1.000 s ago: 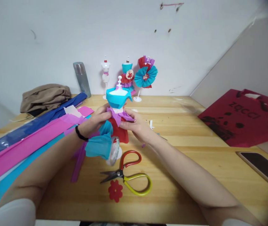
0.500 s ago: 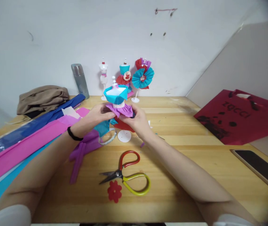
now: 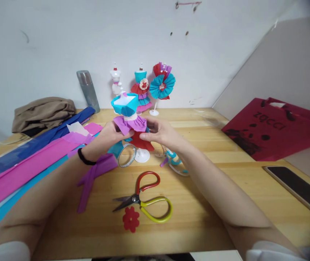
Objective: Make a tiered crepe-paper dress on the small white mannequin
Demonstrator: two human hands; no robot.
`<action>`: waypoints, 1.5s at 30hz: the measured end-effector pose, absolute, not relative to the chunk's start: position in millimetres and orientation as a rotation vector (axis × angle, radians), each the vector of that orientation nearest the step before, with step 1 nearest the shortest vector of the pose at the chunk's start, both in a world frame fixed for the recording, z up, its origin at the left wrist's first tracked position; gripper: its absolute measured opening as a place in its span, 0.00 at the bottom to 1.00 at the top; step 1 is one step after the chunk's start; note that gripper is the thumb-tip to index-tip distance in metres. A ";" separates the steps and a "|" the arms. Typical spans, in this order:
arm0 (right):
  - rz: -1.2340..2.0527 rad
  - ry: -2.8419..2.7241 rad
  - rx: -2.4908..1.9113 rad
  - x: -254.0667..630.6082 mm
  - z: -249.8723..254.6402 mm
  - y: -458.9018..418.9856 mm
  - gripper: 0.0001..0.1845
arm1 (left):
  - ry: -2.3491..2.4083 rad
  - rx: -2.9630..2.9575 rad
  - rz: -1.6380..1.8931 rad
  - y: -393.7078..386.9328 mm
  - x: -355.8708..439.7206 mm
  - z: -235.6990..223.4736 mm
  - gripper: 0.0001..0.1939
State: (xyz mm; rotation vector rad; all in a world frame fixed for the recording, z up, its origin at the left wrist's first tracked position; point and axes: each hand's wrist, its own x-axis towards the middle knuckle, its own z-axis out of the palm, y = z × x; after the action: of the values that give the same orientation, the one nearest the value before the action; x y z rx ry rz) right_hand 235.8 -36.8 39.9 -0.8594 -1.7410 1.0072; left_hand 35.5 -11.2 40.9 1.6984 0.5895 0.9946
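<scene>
A miniature dress form [image 3: 142, 155] stands on its round white base, dressed in paper: a turquoise bodice [image 3: 126, 105], a purple ruffle [image 3: 130, 124] and a red layer [image 3: 140, 140] beneath. My left hand [image 3: 111, 135] grips the left side of the skirt, its fingers partly hidden behind the purple ruffle. On the other side my right hand [image 3: 162, 133] has its thumb at the front of the skirt and its fingers curled behind. Scissors [image 3: 134, 198] with one red and one yellow handle lie open in front, beside a red paper flower [image 3: 130, 219].
Rolls of tape [image 3: 127, 156] lie on both sides of the base. Coloured paper strips [image 3: 35, 157], a brown cloth [image 3: 44, 112] and a bottle [image 3: 88, 90] occupy the left. Several dress forms [image 3: 162, 87] line the wall. A red bag [image 3: 277, 127] and a phone [image 3: 298, 192] are at right.
My right hand has shifted down and outward from the purple ruffle, showing more of the red layer. A tape roll with turquoise markings now shows beside my right forearm. The view has tilted slightly.
</scene>
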 end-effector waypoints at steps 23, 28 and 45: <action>0.795 -1.579 -0.994 231.4 36.3 -35.9 0.14 | 0.544 1.540 0.979 9.2 26.5 16.2 0.13; 0.754 -1.590 -1.018 228.4 34.8 -36.6 0.16 | 0.490 1.537 0.908 8.0 25.3 20.1 0.15; 0.931 -1.520 -0.946 227.0 43.0 -45.2 0.08 | 0.530 1.340 0.954 -10.7 38.1 25.9 0.13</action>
State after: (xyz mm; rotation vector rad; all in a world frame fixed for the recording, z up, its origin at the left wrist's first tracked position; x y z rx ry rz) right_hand 227.0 -45.2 43.0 -0.9465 -1.5203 0.9306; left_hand 38.1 -10.7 25.9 1.3401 0.5299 0.9539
